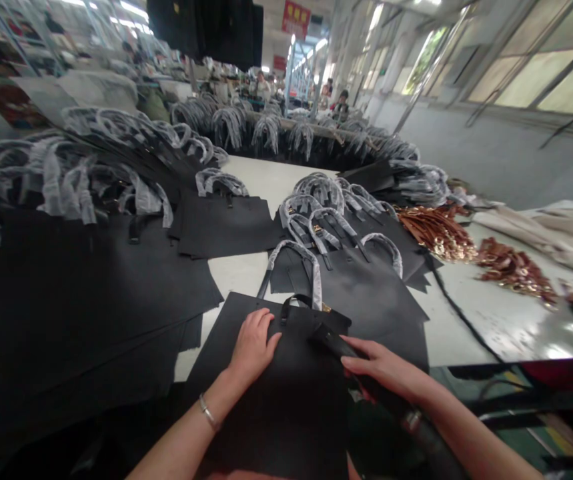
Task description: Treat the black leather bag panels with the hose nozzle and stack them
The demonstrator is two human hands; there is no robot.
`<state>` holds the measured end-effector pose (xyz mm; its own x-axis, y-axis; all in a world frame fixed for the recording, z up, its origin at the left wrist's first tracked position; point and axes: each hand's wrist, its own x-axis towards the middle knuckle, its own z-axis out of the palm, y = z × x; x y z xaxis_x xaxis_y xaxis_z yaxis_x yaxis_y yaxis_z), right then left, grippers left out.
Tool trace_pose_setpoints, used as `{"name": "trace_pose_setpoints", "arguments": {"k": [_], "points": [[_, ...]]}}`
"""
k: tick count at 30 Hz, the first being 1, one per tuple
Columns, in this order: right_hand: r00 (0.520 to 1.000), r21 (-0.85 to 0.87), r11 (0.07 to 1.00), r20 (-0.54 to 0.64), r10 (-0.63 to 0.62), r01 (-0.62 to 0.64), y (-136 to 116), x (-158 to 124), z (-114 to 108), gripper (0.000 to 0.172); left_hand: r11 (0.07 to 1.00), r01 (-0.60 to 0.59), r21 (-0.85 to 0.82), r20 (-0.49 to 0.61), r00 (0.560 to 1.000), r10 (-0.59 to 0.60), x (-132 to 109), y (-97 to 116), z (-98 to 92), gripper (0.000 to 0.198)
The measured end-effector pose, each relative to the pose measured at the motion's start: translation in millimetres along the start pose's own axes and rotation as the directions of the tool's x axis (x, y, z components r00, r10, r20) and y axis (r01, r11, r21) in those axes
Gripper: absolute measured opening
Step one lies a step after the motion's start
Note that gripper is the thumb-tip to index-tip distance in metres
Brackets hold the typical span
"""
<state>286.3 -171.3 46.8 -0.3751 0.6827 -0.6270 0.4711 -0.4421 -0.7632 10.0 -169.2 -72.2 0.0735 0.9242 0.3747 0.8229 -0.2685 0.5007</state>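
Surface [243, 270]: one.
Hands: two, one left hand [253, 343], one right hand [376, 365].
Bracelet [208, 412]: one, left wrist.
Front panel [261, 407]: one on top, at the surface's near edge; any beneath cannot be counted.
Front handle [316, 283]: one.
Tab [285, 311]: one, on that panel.
Dark piece [333, 341]: one, in the right hand's fingers.
Stacks [81, 287]: at least five; two toward the left edge, two midway, one toward the far right corner.
Strap piles [439, 233]: two, toward the right edge; straps too tangled to count.
Cord [453, 307]: one, toward the right edge.
Red signs [296, 19]: two.
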Motion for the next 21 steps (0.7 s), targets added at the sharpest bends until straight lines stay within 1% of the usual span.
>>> {"name": "trace_pose_setpoints", "arguments": {"k": [4,8,10,15,17,19,21], "points": [[0.999,-0.022,1.0,0.053,-0.002,0.004,-12,5,4,0.056,1.0,-0.028,-0.007,0.025,0.999,0.028,2,0,1.6,0.028],[0.998,-0.055,0.998,0.064,-0.026,0.03,-24,16,12,0.054,0.999,-0.037,0.003,0.02,0.999,0.037,2,1,0.7,0.027],[0.997,-0.063,0.998,0.073,-0.019,0.023,-24,15,9,0.056,0.999,-0.031,0.005,0.007,0.999,0.031,1,2,0.9,0.027],[0.99,-0.057,0.998,0.137,0.044,-0.037,-16,-2,-6,0.06,1.0,-0.007,0.012,0.001,1.0,0.007,0,3,1.1,0.03],[0.988,-0.058,0.998,0.151,0.039,-0.03,-15,-2,-4,0.06,1.0,-0.007,0.016,0.01,1.0,0.007,1,4,0.8,0.029],[0.993,-0.081,0.997,0.116,0.006,0.003,-17,4,6,0.06,1.0,-0.011,0.02,0.014,1.0,0.011,2,5,1.0,0.028],[0.998,-0.109,0.993,0.035,-0.05,0.054,-21,14,19,0.06,1.0,-0.013,0.022,0.016,1.0,0.012,2,5,1.5,0.027]]}}
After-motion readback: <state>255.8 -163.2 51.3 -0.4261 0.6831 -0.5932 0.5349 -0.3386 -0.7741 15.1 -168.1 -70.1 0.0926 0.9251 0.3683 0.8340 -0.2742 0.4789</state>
